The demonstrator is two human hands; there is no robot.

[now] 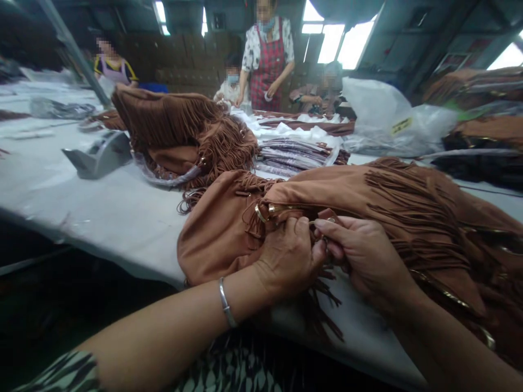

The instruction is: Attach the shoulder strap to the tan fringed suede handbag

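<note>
While both hands pinch the zipper area | fringed brown bag (368,207) lies on desk (122,218) edge | left hand (286,256) fingers closed on leather beside gold ring (260,212) | right hand (359,256) fingers closed on pull | risk: fringe snagging.

Daylight pours through the skylights (341,41) at the back, blown out to white; the near foreground sits dim; wide-angle distortion bends the edges; distant figures look soft and blurred.
</note>
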